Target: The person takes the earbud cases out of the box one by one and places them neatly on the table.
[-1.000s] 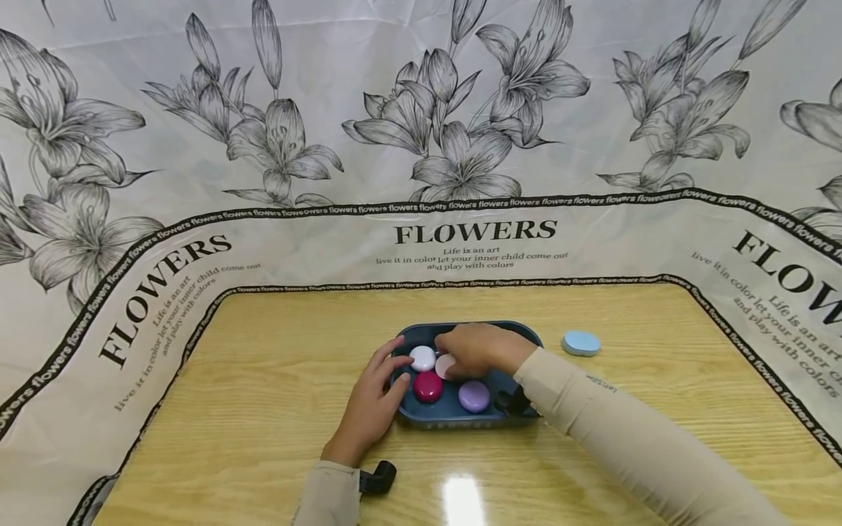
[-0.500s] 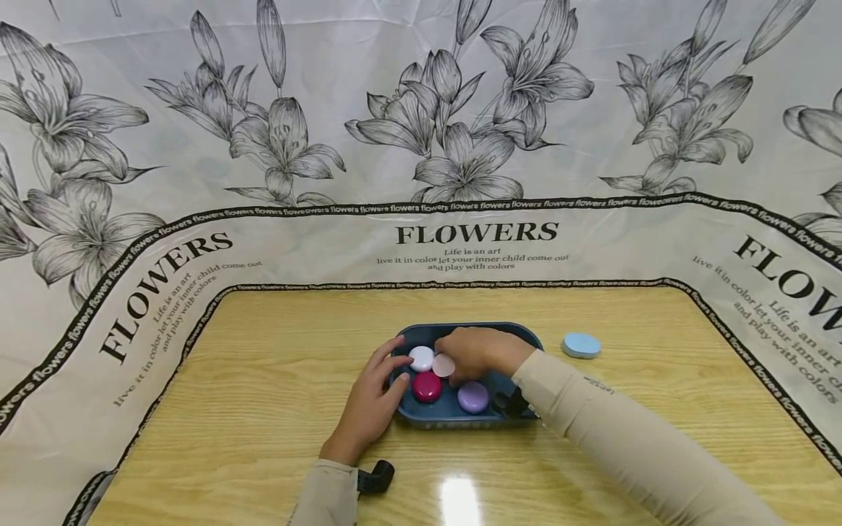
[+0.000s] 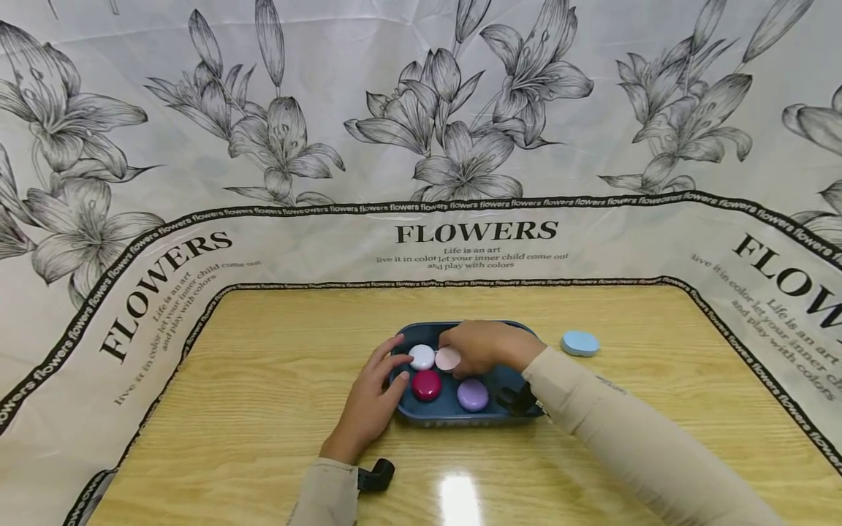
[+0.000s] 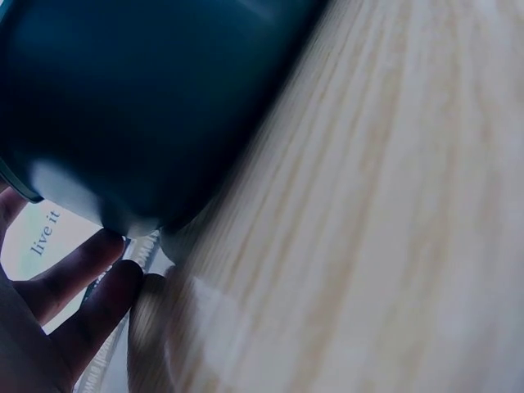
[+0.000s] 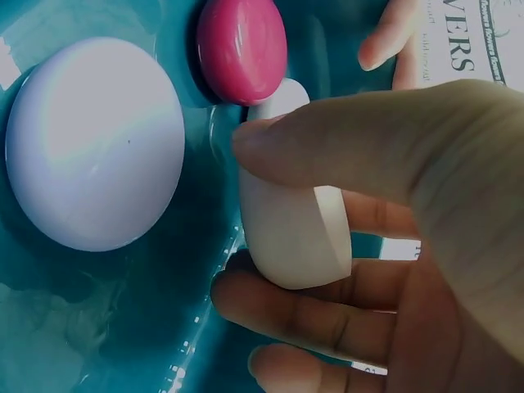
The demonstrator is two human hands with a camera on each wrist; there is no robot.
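In the head view a dark blue oblong tray (image 3: 421,419) holds several smooth round pieces. My right hand (image 3: 483,346) reaches into it and pinches a pale pink, round, flattened piece (image 3: 448,358). Up close, the right wrist view puts my thumb on one face of this piece (image 5: 291,221) and my fingers behind it. A white round piece (image 3: 422,357) and a crimson one (image 3: 426,385) lie at the tray's left end, a lilac one (image 3: 473,395) nearer its front. My left hand (image 3: 373,402) rests against the tray's left end, fingers spread and extended over the rim.
Right of the tray, a light blue oval piece (image 3: 580,343) lies on the wooden table (image 3: 263,409). Behind the table hangs a flower-printed cloth (image 3: 316,248). Black wrist cameras, such as the left one (image 3: 377,475), stick out from both forearms.
My right hand has shifted slightly up and to the right, and the pale pink piece has moved with it. My left hand stays at the tray's left end.
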